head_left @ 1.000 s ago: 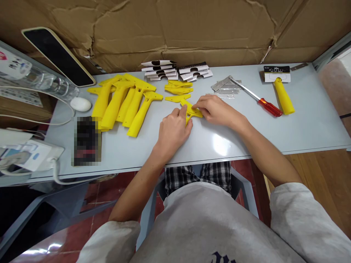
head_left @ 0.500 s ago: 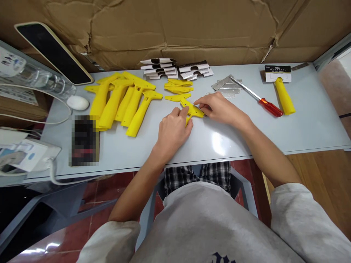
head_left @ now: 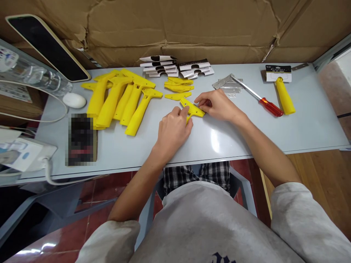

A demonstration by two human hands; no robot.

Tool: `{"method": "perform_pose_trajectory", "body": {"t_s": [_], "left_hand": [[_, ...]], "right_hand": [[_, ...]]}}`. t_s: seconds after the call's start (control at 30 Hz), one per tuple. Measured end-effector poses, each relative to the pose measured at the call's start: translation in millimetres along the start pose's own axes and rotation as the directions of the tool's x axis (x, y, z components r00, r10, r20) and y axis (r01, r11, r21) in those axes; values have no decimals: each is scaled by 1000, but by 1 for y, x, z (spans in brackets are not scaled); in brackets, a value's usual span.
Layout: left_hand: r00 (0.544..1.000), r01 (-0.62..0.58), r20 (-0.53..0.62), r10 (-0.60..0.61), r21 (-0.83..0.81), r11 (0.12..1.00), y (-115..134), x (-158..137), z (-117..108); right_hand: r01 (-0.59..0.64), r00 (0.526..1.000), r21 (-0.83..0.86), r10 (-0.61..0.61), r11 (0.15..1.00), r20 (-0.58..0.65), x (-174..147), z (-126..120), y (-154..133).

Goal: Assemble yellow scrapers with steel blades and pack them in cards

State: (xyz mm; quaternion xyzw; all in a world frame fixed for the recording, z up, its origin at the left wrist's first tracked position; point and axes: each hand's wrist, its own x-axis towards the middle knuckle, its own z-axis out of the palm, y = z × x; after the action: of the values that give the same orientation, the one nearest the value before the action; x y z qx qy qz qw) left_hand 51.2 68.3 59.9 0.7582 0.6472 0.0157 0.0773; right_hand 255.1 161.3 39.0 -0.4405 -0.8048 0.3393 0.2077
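Observation:
My left hand (head_left: 174, 126) is closed around the handle of a yellow scraper (head_left: 195, 110), holding it against the table with the head pointing away from me. Small round screws or holes show on the head. Beside the head's right end is my right hand (head_left: 216, 104), its fingers bent and drawn together. Whatever lies between those fingertips is too small or hidden to name. Just beyond the scraper lies a loose yellow cover piece (head_left: 177, 96), with a stack of similar yellow pieces (head_left: 178, 84) behind it.
Several yellow scraper handles (head_left: 137, 106) lie at the left beside a blurred dark box (head_left: 80, 140). Folded cards (head_left: 159, 67) stand at the back. Metal blades (head_left: 229, 84), a red screwdriver (head_left: 271, 107) and a carded yellow scraper (head_left: 285, 96) lie right. A phone (head_left: 48, 47) leans left.
My right hand's fingertips have shifted slightly on the scraper head's right end. My left hand keeps its hold. The view has moved a little.

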Motion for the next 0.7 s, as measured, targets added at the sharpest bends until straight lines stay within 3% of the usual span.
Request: {"method": "perform_pose_trajectory", "body": {"t_s": [0.47, 0.7], "left_hand": [[1000, 22, -10, -22, -27, 999, -1, 2, 3], [996, 26, 78, -32, 71, 997, 4, 6, -2]], "right_hand": [[-24, 999, 68, 26, 997, -27, 1, 3, 2], [-11, 1000, 39, 11, 999, -5, 0, 3, 0]]}}
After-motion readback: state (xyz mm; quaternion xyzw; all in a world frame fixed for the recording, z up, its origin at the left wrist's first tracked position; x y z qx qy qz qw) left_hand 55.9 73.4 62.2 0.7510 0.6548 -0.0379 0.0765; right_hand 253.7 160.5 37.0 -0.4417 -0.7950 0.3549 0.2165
